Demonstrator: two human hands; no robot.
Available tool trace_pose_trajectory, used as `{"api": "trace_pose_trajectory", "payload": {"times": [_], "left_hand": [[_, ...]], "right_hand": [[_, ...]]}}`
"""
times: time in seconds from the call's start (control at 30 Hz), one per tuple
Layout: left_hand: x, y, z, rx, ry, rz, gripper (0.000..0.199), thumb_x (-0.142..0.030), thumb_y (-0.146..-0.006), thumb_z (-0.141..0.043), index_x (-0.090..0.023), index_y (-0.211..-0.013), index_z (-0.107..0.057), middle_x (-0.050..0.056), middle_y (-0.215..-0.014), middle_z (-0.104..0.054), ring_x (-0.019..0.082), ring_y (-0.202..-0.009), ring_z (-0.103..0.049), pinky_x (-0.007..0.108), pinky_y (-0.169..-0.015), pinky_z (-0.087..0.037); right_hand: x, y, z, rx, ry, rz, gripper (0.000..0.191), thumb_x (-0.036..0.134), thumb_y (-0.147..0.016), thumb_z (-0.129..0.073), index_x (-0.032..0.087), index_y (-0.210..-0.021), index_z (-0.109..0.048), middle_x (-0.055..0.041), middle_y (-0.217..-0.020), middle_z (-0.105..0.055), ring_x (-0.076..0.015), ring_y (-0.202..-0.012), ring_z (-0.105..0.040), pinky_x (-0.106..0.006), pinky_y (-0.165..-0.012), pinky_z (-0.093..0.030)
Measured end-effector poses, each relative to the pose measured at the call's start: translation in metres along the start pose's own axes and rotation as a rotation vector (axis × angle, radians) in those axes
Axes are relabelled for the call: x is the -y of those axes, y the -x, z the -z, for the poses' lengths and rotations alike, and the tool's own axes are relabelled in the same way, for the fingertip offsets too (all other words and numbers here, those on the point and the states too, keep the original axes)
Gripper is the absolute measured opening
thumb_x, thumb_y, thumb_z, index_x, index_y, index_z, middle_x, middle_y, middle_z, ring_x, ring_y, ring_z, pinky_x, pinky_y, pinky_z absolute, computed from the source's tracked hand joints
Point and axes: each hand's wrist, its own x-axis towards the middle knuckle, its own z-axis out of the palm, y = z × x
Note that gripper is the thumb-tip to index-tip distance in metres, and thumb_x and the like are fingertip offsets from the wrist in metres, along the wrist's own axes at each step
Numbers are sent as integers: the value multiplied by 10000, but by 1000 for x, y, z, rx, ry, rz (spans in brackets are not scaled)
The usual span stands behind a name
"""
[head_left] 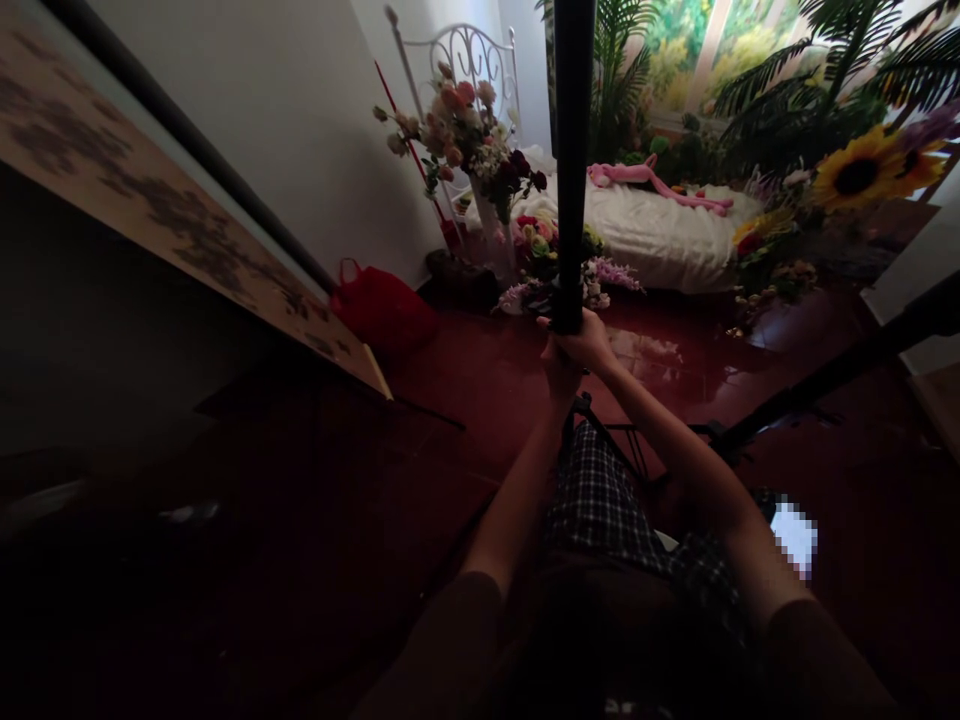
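A thick black pole [571, 160] rises upright in front of me, running up past the top of the view. My right hand [589, 342] is wrapped round its lower part. Just below and to the left, my left hand [559, 362] is closed round the same pole, partly in shadow and overlapped by the right hand. Beneath the hands, dark stand legs [634, 450] spread near my checked clothing [600, 500].
A scroll-like panel [187, 220] leans at the left beside a red bag [382, 305]. Flowers [472, 125] stand before a white bed [645, 225] bearing a pink toy [660, 182]. Another black pole [840, 365] slants at the right. Sunflowers [855, 178] are at the upper right.
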Motion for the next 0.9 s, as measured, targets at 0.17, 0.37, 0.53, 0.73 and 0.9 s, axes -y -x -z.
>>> {"api": "trace_pose_trajectory", "payload": {"times": [0.17, 0.37, 0.53, 0.73, 0.9], "left_hand": [[-12, 0, 2, -26, 30, -22, 374, -557, -889, -507, -199, -946, -598, 49, -788, -683, 168, -711, -651, 273, -649, -489], [-20, 6, 7, -21, 17, -42, 407, -602, -900, -476, -212, -911, -592, 13, -715, -640, 127, -639, -605, 260, -660, -482], [-19, 10, 6, -13, 40, -81, 426, -611, -911, -447, -209, -925, -587, 17, -731, -632, 123, -648, -606, 250, -637, -472], [-13, 8, 3, -9, 34, -82, 404, -586, -920, -454, -208, -951, -594, 16, -717, -631, 124, -633, -596, 248, -617, -460], [-12, 8, 2, -43, 9, -102, 418, -598, -918, -444, -210, -946, -598, 36, -783, -663, 139, -683, -620, 256, -634, -471]], "right_hand": [[16, -18, 8, 81, -246, 65, 383, 536, -719, -729, 198, -796, -566, 17, -658, -580, -128, -676, -595, -233, -617, -505], [56, -44, 24, 62, -205, 214, 430, 557, -753, -711, 162, -807, -550, 26, -680, -546, -124, -722, -622, -213, -611, -513], [70, -63, 39, 12, -129, 376, 493, 578, -873, -520, 87, -881, -569, -1, -826, -577, -161, -883, -652, -279, -730, -525], [71, -26, 57, -1, 30, 369, 434, 506, -847, -628, 147, -1085, -574, -4, -905, -633, -164, -897, -667, -268, -754, -541], [33, 26, 74, 188, 166, 158, 363, 436, -824, -687, 217, -1089, -573, -22, -863, -689, -168, -787, -687, -265, -680, -544]]}}
